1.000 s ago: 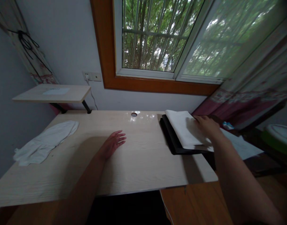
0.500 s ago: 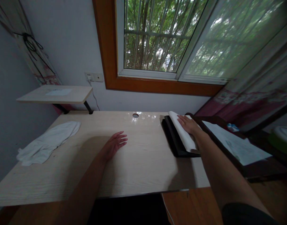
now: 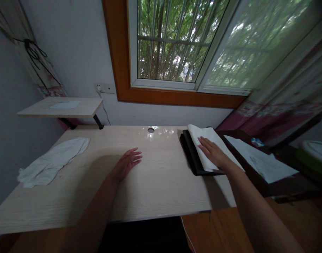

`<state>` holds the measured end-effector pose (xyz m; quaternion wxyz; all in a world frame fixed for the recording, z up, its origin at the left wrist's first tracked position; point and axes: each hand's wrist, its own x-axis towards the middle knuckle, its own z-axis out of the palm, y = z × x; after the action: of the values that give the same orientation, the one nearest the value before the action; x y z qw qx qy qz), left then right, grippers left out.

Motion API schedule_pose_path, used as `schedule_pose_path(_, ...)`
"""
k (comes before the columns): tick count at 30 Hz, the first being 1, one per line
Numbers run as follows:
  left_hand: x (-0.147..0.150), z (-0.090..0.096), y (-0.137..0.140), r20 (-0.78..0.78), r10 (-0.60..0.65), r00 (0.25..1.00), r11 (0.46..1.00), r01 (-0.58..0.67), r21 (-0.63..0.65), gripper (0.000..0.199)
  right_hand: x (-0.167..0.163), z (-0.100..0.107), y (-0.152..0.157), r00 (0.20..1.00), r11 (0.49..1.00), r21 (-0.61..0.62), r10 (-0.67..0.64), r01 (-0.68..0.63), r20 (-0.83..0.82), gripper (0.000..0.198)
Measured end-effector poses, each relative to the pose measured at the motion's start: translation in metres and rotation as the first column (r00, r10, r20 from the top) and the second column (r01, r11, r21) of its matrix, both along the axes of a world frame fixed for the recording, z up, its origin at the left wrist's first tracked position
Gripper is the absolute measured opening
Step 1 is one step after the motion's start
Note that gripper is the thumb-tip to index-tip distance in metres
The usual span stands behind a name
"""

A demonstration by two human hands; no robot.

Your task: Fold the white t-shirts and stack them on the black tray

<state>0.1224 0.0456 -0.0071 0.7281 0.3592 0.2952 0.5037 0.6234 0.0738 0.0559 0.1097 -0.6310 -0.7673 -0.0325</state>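
My right hand (image 3: 211, 151) lies flat, fingers stretched, on white paper sheets (image 3: 196, 135) at the desk's right end. Beneath the sheets is a black folder (image 3: 189, 154), its dark left edge showing in layers. The paper spreads past the folder's right side. My left hand (image 3: 127, 163) rests on its side on the pale wooden desk (image 3: 161, 189), fingers loosely apart, holding nothing. To its left lies a crumpled white cloth (image 3: 55, 160).
A small raised shelf (image 3: 81, 109) with a paper on it stands at the back left. A round cable hole (image 3: 151, 130) opens near the back edge. Right of the desk, papers (image 3: 261, 158) lie on a dark surface beside a green object (image 3: 313, 158). A window (image 3: 176, 42) is ahead.
My right hand has shifted slightly down and lies flatter. The white sheets now spread wider to the right beneath it. My left hand has stayed in place.
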Motion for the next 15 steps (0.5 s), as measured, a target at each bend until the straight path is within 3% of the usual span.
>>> schedule_pose_path(4,0.0,0.001,0.0,-0.007,0.009,1.0,1.0,-0.009,-0.008,0.051,-0.001,-0.004,-0.038,0.997,0.997,0.045,0.068,-0.069,0.03,0.061)
schedule_pose_path(9,0.001,0.002,-0.001,-0.01,0.0,1.0,1.0,0.0,0.008,0.05,-0.014,-0.001,-0.074,0.994,0.999,0.027,0.025,-0.028,0.109,0.063)
schedule_pose_path(15,0.002,0.007,-0.002,-0.005,0.007,1.0,1.0,-0.007,-0.011,0.051,-0.023,0.011,-0.076,0.996,0.997,-0.059,-0.047,0.051,0.071,0.066)
